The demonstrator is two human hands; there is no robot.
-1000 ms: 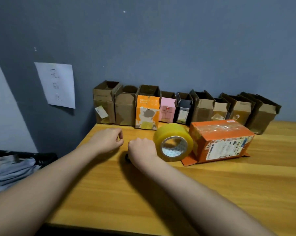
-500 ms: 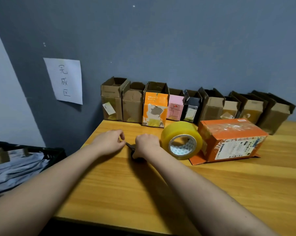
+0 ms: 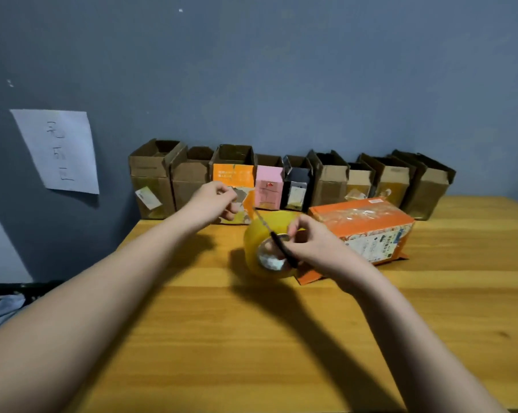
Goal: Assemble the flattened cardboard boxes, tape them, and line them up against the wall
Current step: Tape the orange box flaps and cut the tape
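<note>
An orange box [image 3: 368, 226] lies on its side on the wooden table [image 3: 251, 338], its top glossy with tape. A big yellow tape roll [image 3: 259, 236] stands on edge just left of it. My right hand [image 3: 314, 242] is raised in front of the roll and holds black-handled scissors [image 3: 277, 244], blades pointing up and left. My left hand [image 3: 214, 202] is lifted to the left of the roll, fingers pinched, seemingly on a strip of clear tape that is hard to see. Several assembled open-topped boxes [image 3: 329, 180] stand in a row against the grey wall.
A white paper sign [image 3: 58, 150] with handwriting hangs on the wall to the left. A dark crate with grey cloth [image 3: 1, 305] sits beyond the table's left edge. The table's near half is bare wood.
Both hands rose off the table. My right hand picked up the scissors and moved right, in front of the tape roll; my left hand lifted up and back toward the row.
</note>
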